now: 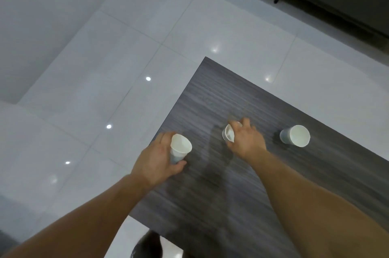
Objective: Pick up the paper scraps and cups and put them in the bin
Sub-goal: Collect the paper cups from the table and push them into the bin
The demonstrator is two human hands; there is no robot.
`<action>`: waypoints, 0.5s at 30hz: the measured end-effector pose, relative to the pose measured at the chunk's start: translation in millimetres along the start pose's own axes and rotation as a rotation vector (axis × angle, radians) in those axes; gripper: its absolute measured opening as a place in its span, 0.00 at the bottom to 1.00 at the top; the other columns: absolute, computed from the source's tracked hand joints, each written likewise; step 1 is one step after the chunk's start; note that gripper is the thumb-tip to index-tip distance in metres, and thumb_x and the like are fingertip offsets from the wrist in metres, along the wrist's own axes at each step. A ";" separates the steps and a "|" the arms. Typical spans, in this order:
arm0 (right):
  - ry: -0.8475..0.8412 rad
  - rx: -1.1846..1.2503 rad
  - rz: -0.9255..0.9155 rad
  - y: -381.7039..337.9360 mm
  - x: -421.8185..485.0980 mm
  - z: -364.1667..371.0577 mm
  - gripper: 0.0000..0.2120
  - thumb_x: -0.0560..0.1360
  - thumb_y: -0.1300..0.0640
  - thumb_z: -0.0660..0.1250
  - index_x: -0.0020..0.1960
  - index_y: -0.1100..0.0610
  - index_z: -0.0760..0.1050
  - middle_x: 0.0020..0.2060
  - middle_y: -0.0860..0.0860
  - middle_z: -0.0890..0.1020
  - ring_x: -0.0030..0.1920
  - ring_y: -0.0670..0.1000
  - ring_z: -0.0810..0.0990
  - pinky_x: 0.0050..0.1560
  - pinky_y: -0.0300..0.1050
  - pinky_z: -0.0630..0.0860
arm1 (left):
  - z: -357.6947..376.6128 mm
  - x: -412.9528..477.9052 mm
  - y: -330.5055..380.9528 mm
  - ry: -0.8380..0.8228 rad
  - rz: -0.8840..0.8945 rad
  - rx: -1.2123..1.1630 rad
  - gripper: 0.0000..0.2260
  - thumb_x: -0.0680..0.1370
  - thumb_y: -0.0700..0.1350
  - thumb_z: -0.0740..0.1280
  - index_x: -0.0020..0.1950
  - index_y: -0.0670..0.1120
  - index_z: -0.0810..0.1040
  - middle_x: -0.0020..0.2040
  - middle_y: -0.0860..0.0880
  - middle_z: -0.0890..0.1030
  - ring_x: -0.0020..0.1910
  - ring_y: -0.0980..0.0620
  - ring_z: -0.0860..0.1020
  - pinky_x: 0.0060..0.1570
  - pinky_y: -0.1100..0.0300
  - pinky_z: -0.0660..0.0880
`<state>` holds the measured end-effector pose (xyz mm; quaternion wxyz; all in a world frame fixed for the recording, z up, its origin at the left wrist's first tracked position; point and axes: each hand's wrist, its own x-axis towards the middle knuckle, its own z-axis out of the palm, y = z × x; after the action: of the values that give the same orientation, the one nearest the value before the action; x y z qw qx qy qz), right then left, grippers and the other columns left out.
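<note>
The left hand (155,161) grips a white paper cup (180,148) by its wall at the left edge of the worktop (231,194), and the right hand (246,140) curls round a 2nd cup (228,134) near the middle. Both holds should stay light, I judge, since thin paper walls crush easily. A 3rd cup (295,135) sits well apart to the right, so nesting the 2 held cups would free a hand for it; no bin or scraps show.
</note>
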<state>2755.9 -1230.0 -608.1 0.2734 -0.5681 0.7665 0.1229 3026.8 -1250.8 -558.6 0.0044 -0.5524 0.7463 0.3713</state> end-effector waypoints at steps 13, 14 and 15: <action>0.317 0.292 0.190 -37.0 -184.4 -103.0 0.29 0.72 0.47 0.68 0.69 0.51 0.64 0.64 0.51 0.67 0.63 0.55 0.68 0.54 0.48 0.73 | -109.6 -40.6 112.0 -0.001 0.353 0.082 0.37 0.71 0.52 0.73 0.75 0.53 0.58 0.66 0.48 0.65 0.58 0.45 0.74 0.58 0.55 0.74; 0.351 0.297 0.215 -38.3 -203.7 -110.1 0.29 0.72 0.47 0.67 0.70 0.51 0.64 0.64 0.51 0.67 0.63 0.55 0.68 0.54 0.48 0.73 | -116.7 -48.3 124.3 0.007 0.390 0.097 0.36 0.71 0.53 0.72 0.75 0.52 0.58 0.66 0.47 0.65 0.59 0.45 0.74 0.58 0.54 0.74; 0.376 0.305 0.249 -40.1 -224.4 -115.2 0.28 0.72 0.47 0.67 0.70 0.51 0.64 0.64 0.52 0.67 0.63 0.55 0.68 0.54 0.49 0.73 | -123.3 -57.4 136.7 0.014 0.425 0.120 0.36 0.72 0.54 0.70 0.76 0.51 0.58 0.66 0.46 0.65 0.59 0.44 0.73 0.59 0.52 0.74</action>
<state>2807.4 -1120.2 -383.3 0.1914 -0.4344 0.8774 -0.0690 2985.8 -1257.0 -370.3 -0.0463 -0.3840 0.8666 0.3152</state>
